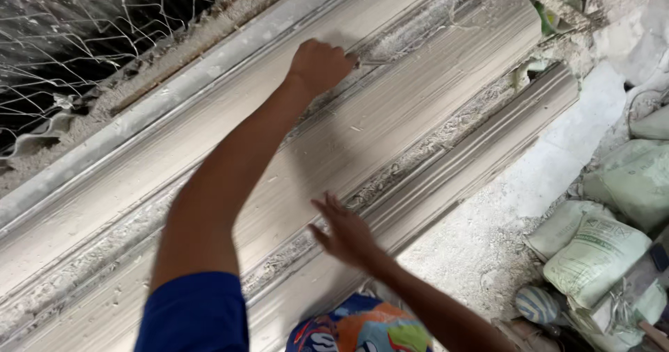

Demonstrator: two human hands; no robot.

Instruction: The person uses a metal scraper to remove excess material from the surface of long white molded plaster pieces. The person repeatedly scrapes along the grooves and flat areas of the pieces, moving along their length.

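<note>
Left hand (320,65) fisted at moulding's (390,115) upper groove, fingers pinching thin tool (369,61), tip in channel for scraping. Right hand (346,235) flat on lower edge, fingers spread, likely steadying. One long grey moulding, diagonal on floor (488,240). About four sacks (596,251) right. Wire mesh (83,38) top left.

The person is wearing a short-sleeved garment of plain, deep blue cloth; the sleeve (195,310) is covering the left upper arm and ending above the elbow with a smooth hem. Below the elbow, both forearms are showing bare, with no gloves, watch, bands or rings visible on the left hand (320,65) or the right hand (346,233). At the bottom edge a multicoloured printed fabric garment (362,331) is showing, patterned in orange, blue, green and white patches.
</note>
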